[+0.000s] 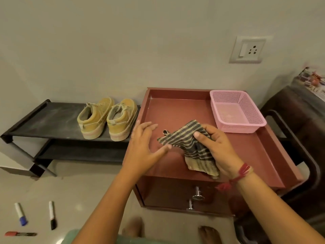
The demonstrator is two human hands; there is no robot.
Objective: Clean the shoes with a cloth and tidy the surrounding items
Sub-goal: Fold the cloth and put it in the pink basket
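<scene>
The task looks barely begun. The striped cloth (190, 143) is at the centre of the frame above the red-brown tabletop (175, 106) and well apart from the shoes (107, 118), so by my reading no wiping has started. The right grip (216, 148), a bare hand with a red thread at the wrist, has thumb and fingers curled round the cloth's bunched middle. The left grip (142, 147) is wide, its fingers straight and spread, with the thumb tip at the cloth's near edge and nothing held. The cloth is thin and limp, woven in dark and sandy bands, and it hangs in soft folds with a small loop at one corner. The shoes stand side by side, heels toward the camera, left of centre on the top shelf of a dark shoe rack (44, 120) whose matte surface shows pale, dusty smears. They are mustard-tan and look like suede or canvas, with thick pale soles and loose laces. Tidying also seems undone. Three markers lie scattered on the glossy floor at lower left: one blue-capped (21, 213), one black (52, 214) and one red (19, 233). The pink basket (241, 128), rigid perforated plastic, sits at the tabletop's far corner, right of centre, and appears to hold nothing. The tabletop is smooth, with a raised rim.
</scene>
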